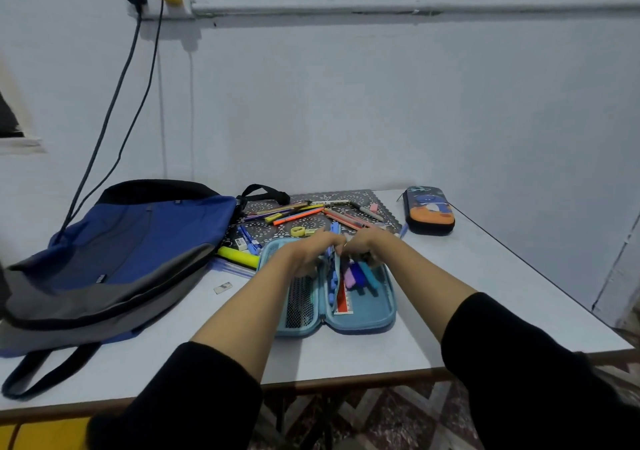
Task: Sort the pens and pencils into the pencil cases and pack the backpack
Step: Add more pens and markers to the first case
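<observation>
A light blue pencil case [367,318] lies open on the white table [467,276] in front of me, with several pens and a red ruler [343,302] in its right half. My left hand [311,250] and my right hand [363,241] meet over its far end with curled fingers. What they hold is hidden, maybe the case's centre flap or pens. Loose pens and pencils [301,214] lie beyond on a patterned mat [346,196]. A blue and grey backpack [114,259] lies flat at the left. A second, dark pencil case [428,210] stands shut at the far right.
A yellow highlighter [238,256] lies on a clear folder left of the open case. A small eraser [223,287] lies near the backpack. Two cables [114,110] hang from wall sockets down behind the backpack. The table's edge runs diagonally at the right.
</observation>
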